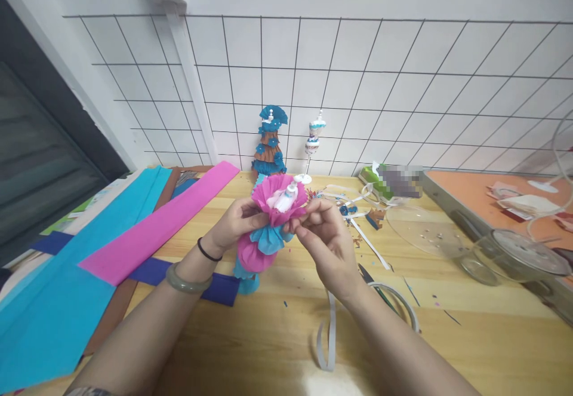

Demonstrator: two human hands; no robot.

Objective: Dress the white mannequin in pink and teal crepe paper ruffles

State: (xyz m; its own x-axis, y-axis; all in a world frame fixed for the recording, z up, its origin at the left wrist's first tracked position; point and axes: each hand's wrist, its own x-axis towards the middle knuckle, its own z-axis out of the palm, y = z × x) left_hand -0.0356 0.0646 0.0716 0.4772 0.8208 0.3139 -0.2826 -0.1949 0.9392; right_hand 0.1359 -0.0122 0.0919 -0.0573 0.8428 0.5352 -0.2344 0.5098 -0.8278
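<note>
A miniature dress form [261, 254] in ruffled pink and blue crepe paper is tilted between my hands, its white neck pointing up out of a flared pink collar. My left hand [236, 224] closes around its left side, below the collar. On the other side, my right hand [324, 243] pinches at the collar's right edge with thumb and fingertips; any small piece between them is too small to make out. A strip of white tape [332, 330] hangs below the right hand.
Blue [67, 288] and pink crepe paper [165, 223] lie at left. Behind stand a blue-and-brown dressed form [270, 145] and a white one [312, 139]. Scissors [378, 288], a tape roll [414, 309], paper scraps [349, 209], a clear round container [521, 252] and an orange tray [474, 190] are at right.
</note>
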